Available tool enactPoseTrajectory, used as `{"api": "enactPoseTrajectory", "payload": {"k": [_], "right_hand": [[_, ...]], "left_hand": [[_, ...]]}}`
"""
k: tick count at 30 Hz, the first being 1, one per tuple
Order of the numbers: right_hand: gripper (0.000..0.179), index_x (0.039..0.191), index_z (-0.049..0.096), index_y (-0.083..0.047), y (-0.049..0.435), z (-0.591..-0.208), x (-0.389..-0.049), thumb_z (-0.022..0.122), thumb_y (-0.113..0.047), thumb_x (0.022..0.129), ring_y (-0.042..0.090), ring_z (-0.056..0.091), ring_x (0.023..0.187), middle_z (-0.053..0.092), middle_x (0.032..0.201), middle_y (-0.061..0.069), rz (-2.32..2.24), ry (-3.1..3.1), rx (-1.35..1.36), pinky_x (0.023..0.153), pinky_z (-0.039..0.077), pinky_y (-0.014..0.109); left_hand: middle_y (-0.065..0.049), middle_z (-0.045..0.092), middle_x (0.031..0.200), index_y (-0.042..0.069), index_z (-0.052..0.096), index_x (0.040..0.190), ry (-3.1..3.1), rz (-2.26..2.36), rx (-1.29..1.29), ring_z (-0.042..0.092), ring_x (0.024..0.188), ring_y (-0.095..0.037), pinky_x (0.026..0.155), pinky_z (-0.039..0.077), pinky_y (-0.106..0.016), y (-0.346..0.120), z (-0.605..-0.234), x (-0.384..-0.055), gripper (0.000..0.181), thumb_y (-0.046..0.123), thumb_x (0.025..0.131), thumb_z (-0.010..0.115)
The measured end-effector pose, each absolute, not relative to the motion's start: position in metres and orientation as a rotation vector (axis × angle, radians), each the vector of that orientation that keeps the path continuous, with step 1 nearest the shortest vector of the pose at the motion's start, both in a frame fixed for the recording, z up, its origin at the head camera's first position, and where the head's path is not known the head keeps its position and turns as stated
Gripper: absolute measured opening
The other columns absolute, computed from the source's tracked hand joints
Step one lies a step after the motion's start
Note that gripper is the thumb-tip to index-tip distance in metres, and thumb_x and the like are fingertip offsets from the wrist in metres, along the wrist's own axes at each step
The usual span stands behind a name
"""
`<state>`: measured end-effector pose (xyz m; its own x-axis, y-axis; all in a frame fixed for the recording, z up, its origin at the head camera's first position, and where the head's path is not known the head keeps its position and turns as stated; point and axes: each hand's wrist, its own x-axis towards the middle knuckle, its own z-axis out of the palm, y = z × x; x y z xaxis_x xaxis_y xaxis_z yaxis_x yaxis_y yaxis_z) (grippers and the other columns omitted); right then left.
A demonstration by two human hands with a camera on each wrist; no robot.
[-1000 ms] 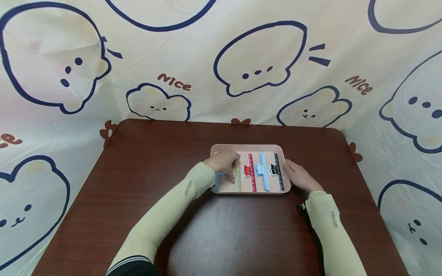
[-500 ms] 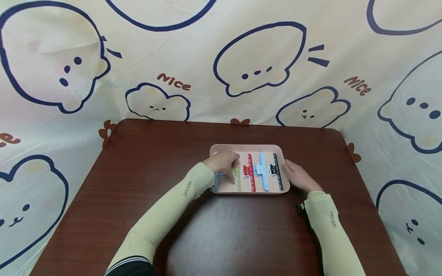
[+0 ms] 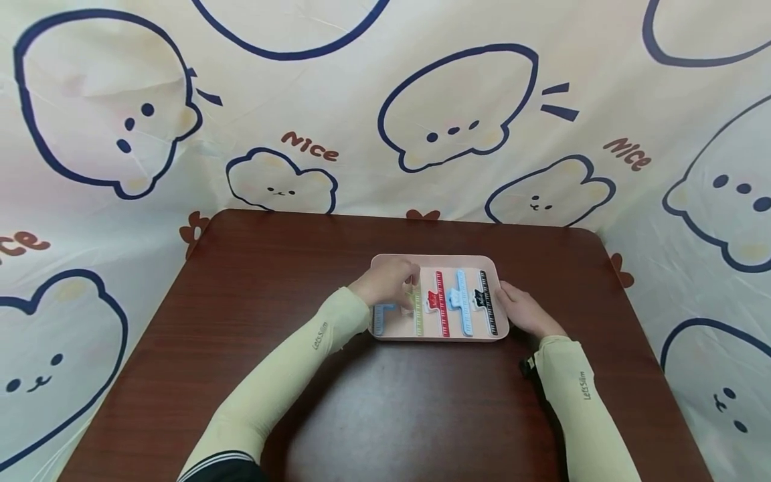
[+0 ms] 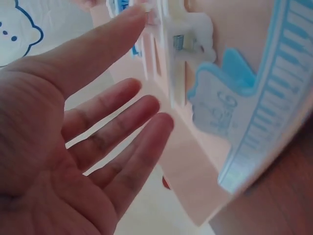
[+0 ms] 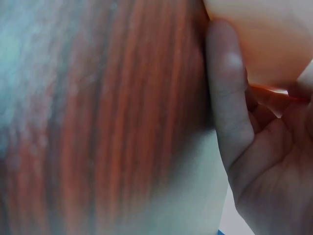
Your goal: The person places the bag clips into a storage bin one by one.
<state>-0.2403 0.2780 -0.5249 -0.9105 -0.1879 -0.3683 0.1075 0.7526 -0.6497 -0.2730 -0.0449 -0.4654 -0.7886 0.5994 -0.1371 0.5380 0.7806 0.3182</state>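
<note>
A pale pink tray [image 3: 440, 340] on the brown table holds a row of keyboard-patterned clips: a blue clip [image 3: 379, 321], a yellow-green clip [image 3: 418, 318], a red clip [image 3: 442, 304], a light blue clip [image 3: 462, 304] and a black clip [image 3: 488, 304]. My left hand [image 3: 385, 281] hovers over the tray's left part. Its thumb and fingers are spread about the yellow-green clip, partly hiding it. In the left wrist view, the blue clip [image 4: 215, 105] lies beside the spread fingers [image 4: 146, 142]. My right hand [image 3: 527, 309] holds the tray's right edge, thumb [image 5: 225, 73] against the wall.
The brown table [image 3: 289, 268] extends on all sides of the tray. A cream cloth [image 3: 355, 100] printed with cartoon animals hangs behind it and at both sides. Pale sleeves [image 3: 313, 355] cover both forearms.
My left hand has drawn slightly left and up, its thumb lifting a little from beside the yellow-green clip. My right hand stays at the tray's edge. The whole head view has shifted slightly.
</note>
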Motion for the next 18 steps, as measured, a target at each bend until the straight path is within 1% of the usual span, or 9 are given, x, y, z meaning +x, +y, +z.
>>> {"api": "enactPoseTrajectory", "payload": {"k": [4, 8, 13, 18], "right_hand": [[0.064, 0.164, 0.02, -0.004, 0.277, -0.525, -0.24, 0.027, -0.042, 0.113, 0.042, 0.037, 0.146, 0.033, 0.163, 0.026, -0.972, 2.558, -0.085, 0.121, 0.026, 0.063], [0.063, 0.164, 0.021, -0.004, 0.276, -0.524, -0.24, 0.027, -0.041, 0.113, 0.042, 0.037, 0.147, 0.033, 0.163, 0.026, -0.976, 2.559, -0.082, 0.122, 0.025, 0.063], [0.063, 0.164, 0.021, -0.004, 0.276, -0.524, -0.24, 0.026, -0.041, 0.113, 0.042, 0.038, 0.145, 0.034, 0.163, 0.027, -0.961, 2.563, -0.084, 0.122, 0.026, 0.063], [0.061, 0.163, 0.023, -0.002, 0.275, -0.522, -0.239, 0.026, -0.038, 0.113, 0.041, 0.042, 0.142, 0.037, 0.16, 0.028, -0.932, 2.586, -0.088, 0.12, 0.029, 0.063]], "left_hand": [[-0.005, 0.074, 0.115, 0.012, 0.072, 0.116, 2.779, 0.482, 0.857, 0.064, 0.1, -0.02, 0.098, 0.051, -0.042, -0.055, -0.458, -0.267, 0.043, 0.029, 0.081, 0.09], [-0.008, 0.072, 0.12, 0.013, 0.069, 0.123, 2.811, 0.53, 0.823, 0.063, 0.102, -0.023, 0.095, 0.054, -0.043, -0.069, -0.449, -0.261, 0.046, 0.03, 0.085, 0.087], [-0.006, 0.07, 0.126, 0.018, 0.068, 0.13, 2.888, 0.475, 0.796, 0.063, 0.109, -0.024, 0.096, 0.055, -0.045, -0.09, -0.443, -0.257, 0.052, 0.035, 0.085, 0.086], [-0.006, 0.069, 0.131, 0.018, 0.066, 0.136, 2.94, 0.416, 0.784, 0.063, 0.114, -0.026, 0.096, 0.057, -0.047, -0.114, -0.444, -0.256, 0.059, 0.038, 0.084, 0.087]]}}
